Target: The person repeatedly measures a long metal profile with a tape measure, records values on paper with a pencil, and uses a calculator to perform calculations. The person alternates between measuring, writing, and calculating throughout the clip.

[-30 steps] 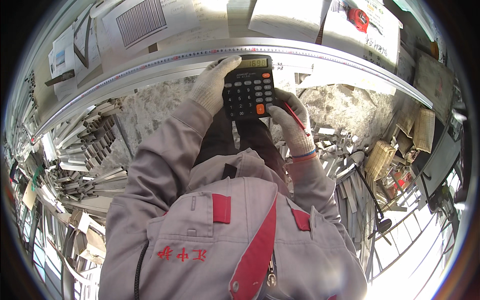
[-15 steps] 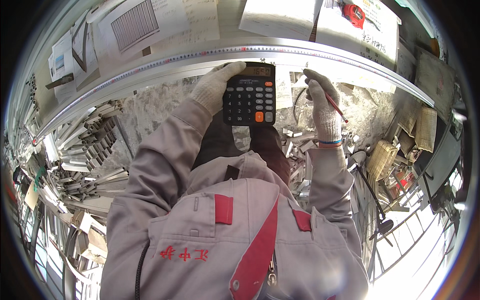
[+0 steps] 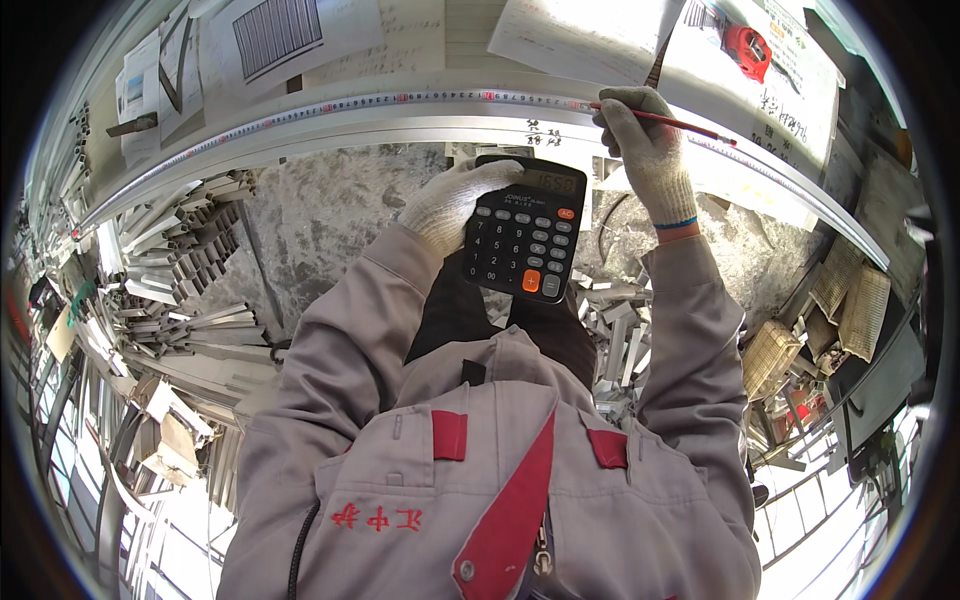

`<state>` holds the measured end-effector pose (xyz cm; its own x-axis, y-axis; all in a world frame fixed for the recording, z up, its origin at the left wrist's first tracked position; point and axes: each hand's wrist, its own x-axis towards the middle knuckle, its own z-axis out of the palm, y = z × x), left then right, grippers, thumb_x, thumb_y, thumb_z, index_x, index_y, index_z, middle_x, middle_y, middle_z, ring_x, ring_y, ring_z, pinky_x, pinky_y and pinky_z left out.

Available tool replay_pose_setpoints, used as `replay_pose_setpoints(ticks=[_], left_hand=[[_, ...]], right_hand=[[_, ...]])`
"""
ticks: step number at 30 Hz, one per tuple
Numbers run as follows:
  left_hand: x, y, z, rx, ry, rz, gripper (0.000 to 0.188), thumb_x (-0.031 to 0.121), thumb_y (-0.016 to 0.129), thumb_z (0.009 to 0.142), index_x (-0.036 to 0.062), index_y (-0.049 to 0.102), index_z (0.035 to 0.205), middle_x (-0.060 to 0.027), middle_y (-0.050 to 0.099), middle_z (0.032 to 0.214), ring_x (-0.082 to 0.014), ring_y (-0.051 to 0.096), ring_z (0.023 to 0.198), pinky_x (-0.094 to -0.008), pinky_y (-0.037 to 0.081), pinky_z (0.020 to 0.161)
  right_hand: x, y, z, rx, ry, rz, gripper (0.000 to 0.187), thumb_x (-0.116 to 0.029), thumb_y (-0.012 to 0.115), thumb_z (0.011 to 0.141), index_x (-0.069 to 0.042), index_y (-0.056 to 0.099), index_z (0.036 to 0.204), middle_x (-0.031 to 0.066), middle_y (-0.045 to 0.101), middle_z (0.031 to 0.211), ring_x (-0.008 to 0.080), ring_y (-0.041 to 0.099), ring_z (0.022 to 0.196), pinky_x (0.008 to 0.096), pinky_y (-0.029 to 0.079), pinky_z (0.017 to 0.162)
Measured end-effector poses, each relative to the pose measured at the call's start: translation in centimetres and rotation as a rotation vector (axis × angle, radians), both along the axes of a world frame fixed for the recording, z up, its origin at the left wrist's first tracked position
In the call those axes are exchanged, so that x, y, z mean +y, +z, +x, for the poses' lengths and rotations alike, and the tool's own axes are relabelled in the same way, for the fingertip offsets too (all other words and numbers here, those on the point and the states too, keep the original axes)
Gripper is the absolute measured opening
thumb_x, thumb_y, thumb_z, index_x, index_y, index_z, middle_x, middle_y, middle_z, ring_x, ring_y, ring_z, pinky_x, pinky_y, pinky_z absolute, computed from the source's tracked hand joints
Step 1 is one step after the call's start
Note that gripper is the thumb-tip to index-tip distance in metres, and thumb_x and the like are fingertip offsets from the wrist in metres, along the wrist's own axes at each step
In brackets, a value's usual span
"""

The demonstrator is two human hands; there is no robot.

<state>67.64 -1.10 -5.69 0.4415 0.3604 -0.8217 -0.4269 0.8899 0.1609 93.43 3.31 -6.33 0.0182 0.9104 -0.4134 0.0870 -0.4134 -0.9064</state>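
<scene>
My left hand [image 3: 455, 205], in a white knit glove, is closed on the left edge of a black calculator [image 3: 522, 228], its thumb lying beside the lit display. The calculator tilts slightly and hangs in front of my legs. A red pencil [image 3: 690, 126] is pinched in my gloved right hand [image 3: 645, 140], its tip over the long white measuring strip [image 3: 450, 97] that curves across the bench. Below the strip, dark handwritten marks [image 3: 545, 133] show on a pale bar, just left of my right hand.
Papers [image 3: 365, 40] lie along the bench's far side, with a red tape measure [image 3: 747, 52] at the upper right. Stacked metal profile offcuts [image 3: 185, 245] fill the floor at left. Woven baskets [image 3: 862, 315] stand at right.
The calculator has come lower and a little right, tilting. My right hand has moved up to the measuring strip, and the pencil has swung to point left. Handwritten marks are now uncovered.
</scene>
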Motion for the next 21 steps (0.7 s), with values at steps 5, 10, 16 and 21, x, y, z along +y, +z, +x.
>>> replay_pose_setpoints(ticks=[5, 10, 16, 21], left_hand=[[-0.6, 0.1, 0.1, 0.061, -0.047, 0.018, 0.039, 0.022, 0.083, 0.096, 0.0005, 0.072, 0.126, -0.0078, 0.078, 0.107, -0.0146, 0.077, 0.083, -0.0269, 0.064, 0.071], [-1.4, -1.2, -0.1, 0.093, -0.05, 0.02, 0.036, 0.022, 0.084, 0.096, 0.0013, 0.072, 0.123, -0.0072, 0.078, 0.105, -0.0132, 0.076, 0.081, -0.027, 0.064, 0.068], [-2.5, -1.9, -1.1, 0.072, -0.039, -0.038, 0.039, 0.019, 0.081, 0.098, 0.0009, 0.069, 0.131, -0.0059, 0.076, 0.108, -0.0121, 0.075, 0.085, -0.0259, 0.062, 0.071], [-2.6, -2.4, -1.5, 0.04, -0.046, -0.046, 0.036, 0.018, 0.079, 0.099, 0.0012, 0.069, 0.13, -0.0052, 0.076, 0.107, -0.0107, 0.074, 0.082, -0.0251, 0.061, 0.069]], right_hand=[[1.1, -1.3, -1.0, 0.015, 0.105, 0.029, 0.021, -0.022, 0.066, 0.11, -0.003, 0.072, 0.119, 0.0051, 0.077, 0.096, 0.0082, 0.064, 0.08, 0.0251, 0.053, 0.07], [1.9, -2.8, -2.7, -0.057, 0.142, 0.108, 0.024, -0.024, 0.069, 0.108, -0.002, 0.073, 0.117, 0.008, 0.076, 0.095, 0.0152, 0.071, 0.088, 0.0308, 0.059, 0.079], [2.4, -3.7, -3.4, -0.226, 0.193, 0.12, 0.021, -0.022, 0.072, 0.106, -0.003, 0.074, 0.114, 0.0095, 0.076, 0.093, 0.0156, 0.072, 0.087, 0.0319, 0.059, 0.078], [2.1, -4.1, -3.5, -0.188, 0.175, 0.149, 0.019, -0.022, 0.071, 0.107, -0.004, 0.073, 0.113, 0.0089, 0.077, 0.094, 0.0159, 0.072, 0.087, 0.033, 0.06, 0.078]])
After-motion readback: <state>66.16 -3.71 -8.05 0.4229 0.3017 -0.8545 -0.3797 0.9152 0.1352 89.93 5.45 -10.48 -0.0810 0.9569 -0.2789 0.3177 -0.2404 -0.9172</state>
